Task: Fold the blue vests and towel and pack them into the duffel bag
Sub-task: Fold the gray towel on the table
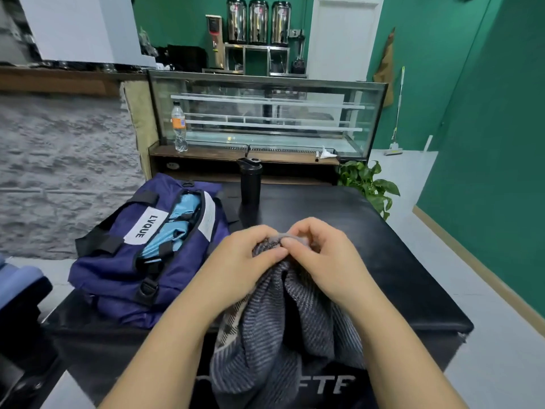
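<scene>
Nearest, draped off the table's (pixel 383 276) front edge: towel (pixel 265 343), grey-striped, bunched and hanging from one top edge. Pinched at that edge by both hands, left hand (pixel 244 258) and right hand (pixel 318 255), fingertips curled on the cloth and nearly touching each other above the black tabletop. Probably hunting for a corner, start of the fold. To do it well: slide the hands apart along the hem until both corners are found, lift clear so the cloth hangs flat, then lay down on the bare black surface and halve neatly. Just left, on the same table: bag (pixel 141 252), navy, zip open, light blue vests (pixel 174 228) already inside, so only the towel left to pack, by the look of it. Behind the bag, a black flask (pixel 250 184) upright, near enough to knock when spreading the cloth. Farther off, a glass case (pixel 265 113) with a bottle (pixel 179 128) at its left end.
</scene>
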The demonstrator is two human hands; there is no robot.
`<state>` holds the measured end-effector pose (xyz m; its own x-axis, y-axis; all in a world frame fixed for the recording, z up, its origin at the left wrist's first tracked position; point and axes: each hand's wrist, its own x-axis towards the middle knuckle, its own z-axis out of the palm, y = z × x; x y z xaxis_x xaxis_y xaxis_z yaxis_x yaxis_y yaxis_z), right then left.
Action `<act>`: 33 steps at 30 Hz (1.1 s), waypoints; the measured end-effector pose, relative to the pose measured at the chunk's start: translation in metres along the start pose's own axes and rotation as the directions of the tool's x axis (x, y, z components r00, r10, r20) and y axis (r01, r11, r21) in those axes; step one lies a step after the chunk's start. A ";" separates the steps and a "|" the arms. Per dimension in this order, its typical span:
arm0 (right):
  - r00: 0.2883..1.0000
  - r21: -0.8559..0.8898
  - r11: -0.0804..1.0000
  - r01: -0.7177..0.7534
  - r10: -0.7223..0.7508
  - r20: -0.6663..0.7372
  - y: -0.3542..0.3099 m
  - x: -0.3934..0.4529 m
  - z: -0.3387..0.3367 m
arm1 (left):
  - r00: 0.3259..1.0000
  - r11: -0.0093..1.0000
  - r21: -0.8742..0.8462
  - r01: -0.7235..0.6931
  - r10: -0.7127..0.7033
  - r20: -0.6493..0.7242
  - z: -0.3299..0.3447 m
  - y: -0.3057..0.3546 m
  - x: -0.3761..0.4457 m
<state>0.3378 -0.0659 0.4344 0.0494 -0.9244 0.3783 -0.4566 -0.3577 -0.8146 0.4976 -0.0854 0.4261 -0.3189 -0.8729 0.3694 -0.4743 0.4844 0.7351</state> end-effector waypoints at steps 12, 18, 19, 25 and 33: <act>0.924 -0.215 0.899 -0.381 0.364 -0.115 0.055 -0.058 -0.052 | 0.812 0.909 -0.416 0.010 -0.250 -0.527 -0.015 0.003 -0.024; 0.849 0.321 0.827 -0.462 0.517 -0.109 0.053 -0.055 -0.037 | 0.790 0.758 -0.644 0.103 -0.456 -0.410 -0.015 -0.008 -0.026; 0.831 0.484 0.749 -0.452 0.551 -0.076 0.047 -0.053 -0.033 | 0.796 0.746 -0.656 0.119 -0.467 -0.386 -0.014 -0.008 -0.025; 0.910 0.533 0.768 -0.355 0.414 0.009 0.015 -0.044 -0.007 | 0.960 0.903 -0.420 0.084 -0.186 -0.209 -0.005 -0.016 -0.039; 0.978 0.324 0.934 -0.153 0.096 0.187 0.012 -0.051 0.010 | 0.987 0.994 -0.059 0.089 -0.096 -0.127 0.043 -0.008 -0.040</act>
<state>0.3386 -0.0248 0.4006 0.1711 -0.9627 0.2096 -0.1461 -0.2352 -0.9609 0.4792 -0.0515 0.3809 -0.1646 -0.9158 0.3663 -0.4514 0.4002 0.7975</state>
